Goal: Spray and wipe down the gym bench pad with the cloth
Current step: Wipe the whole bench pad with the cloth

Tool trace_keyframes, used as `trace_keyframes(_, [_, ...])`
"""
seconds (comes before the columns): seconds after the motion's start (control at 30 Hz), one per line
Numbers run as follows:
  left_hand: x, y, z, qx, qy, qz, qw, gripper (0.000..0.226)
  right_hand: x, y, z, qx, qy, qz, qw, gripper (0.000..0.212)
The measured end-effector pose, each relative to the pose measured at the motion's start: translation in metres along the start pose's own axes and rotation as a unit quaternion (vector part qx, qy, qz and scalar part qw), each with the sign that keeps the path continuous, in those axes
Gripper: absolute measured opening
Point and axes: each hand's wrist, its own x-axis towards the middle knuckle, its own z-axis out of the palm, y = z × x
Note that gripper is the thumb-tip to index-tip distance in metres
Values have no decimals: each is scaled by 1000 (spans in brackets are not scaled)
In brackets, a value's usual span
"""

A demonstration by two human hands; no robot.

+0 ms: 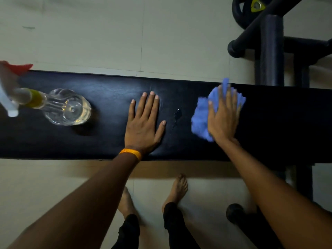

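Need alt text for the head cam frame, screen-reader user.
Seen from above, the right hand presses a blue cloth onto a black bench pad, left hand flat beside some droplets. A clear spray bottle stands at the pad's left end.

- The long black padded bench top (107, 141) lay bare between the clear plastic spray bottle with a red trigger (67, 107) and the flat left hand (143, 123).
- A narrow strip between the 2 hands held only a small patch of wet droplets (177, 114).
- The right hand (223, 115) pressed the crumpled blue cloth (200, 115), blocking that stretch.
- Right of the cloth the pad ran clear, but the dark metal frame posts (271, 51) stood just behind its far edge.
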Motion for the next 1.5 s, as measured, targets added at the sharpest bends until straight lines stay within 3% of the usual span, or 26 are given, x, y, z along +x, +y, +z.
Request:
trace_keyframes(0.07, [1,0,-1,-16,3,3,1000,73,17,-41,3,42,41,158,986,63])
trace_keyframes(0.1, [1,0,-3,-32,5,8,999,71,11,-69,4,55,48,172,982,64])
trace_keyframes(0.13, [0,-4,-5,-49,11,14,999,68,-2,-93,7,61,43,126,989,64])
trace_keyframes(0.2, [-4,-23,-11,-56,26,12,998,64,-38,-115,10,38,-16,-84,996,63])
trace_keyframes(0.27, [-13,-54,-18,-39,33,-21,998,64,-49,-93,8,5,-76,-262,962,61])
trace_keyframes(0.33, [-22,-76,-23,-20,24,-41,999,65,-21,-56,2,-25,-89,-300,949,60])
trace_keyframes(0.37, [-25,-82,-23,-11,21,-39,999,66,-1,-43,1,-36,-80,-262,961,59])
trace_keyframes(0.47, [-27,-81,-19,8,21,-29,999,66,43,-59,-1,7,-20,14,1000,54])
trace_keyframes(0.53, [-29,-79,-18,10,22,-33,999,65,26,-110,5,21,9,60,998,55])
trace_keyframes(0.63, [-31,-84,-19,0,28,-32,999,63,-48,-155,18,26,-12,-168,985,59])
trace_keyframes(0.7, [-30,-85,-20,-8,24,-29,999,63,-83,-131,15,5,-56,-319,946,58])
trace_keyframes(0.77, [-31,-83,-21,-8,24,-35,999,63,-70,-89,5,-2,-74,-381,921,59])
trace_keyframes(0.83, [-31,-82,-21,-3,23,-36,999,64,-34,-61,3,-8,-55,-289,956,59])
trace_keyframes(0.9, [-31,-83,-19,1,29,-34,999,64,6,-65,3,9,-17,-75,997,55])
trace_keyframes(0.93, [-31,-83,-19,2,28,-34,999,64,19,-81,7,14,2,10,1000,56])
trace_keyframes(0.97, [-32,-83,-19,1,25,-34,999,64,21,-103,11,14,24,54,998,57])
trace_keyframes(1.0, [-32,-83,-20,-2,23,-35,999,64,14,-126,16,16,43,43,998,56])
trace_keyframes(1.07, [-32,-84,-20,-7,30,-33,999,63,-20,-166,23,14,27,-103,994,54])
trace_keyframes(1.13, [-32,-85,-20,-12,31,-29,999,62,-67,-166,20,-4,-49,-289,956,58])
trace_keyframes(1.2, [-33,-84,-20,-14,34,-31,999,62,-76,-124,9,-18,-87,-390,916,57])
trace_keyframes(1.23, [-32,-84,-20,-11,36,-32,999,62,-63,-97,4,-22,-77,-397,914,55])
trace_keyframes(1.3, [-32,-84,-21,-6,35,-33,999,63,-24,-47,-3,-44,-38,-295,954,54])
trace_keyframes(1.4, [-32,-80,-20,12,31,-34,999,63,16,-31,-8,-40,11,-31,999,51])
trace_keyframes(1.47, [-30,-79,-22,21,19,-35,999,64,-5,-63,-1,-21,44,23,999,53])
trace_keyframes(1.5, [-29,-79,-23,25,19,-36,999,64,-25,-77,3,-11,46,-10,999,55])
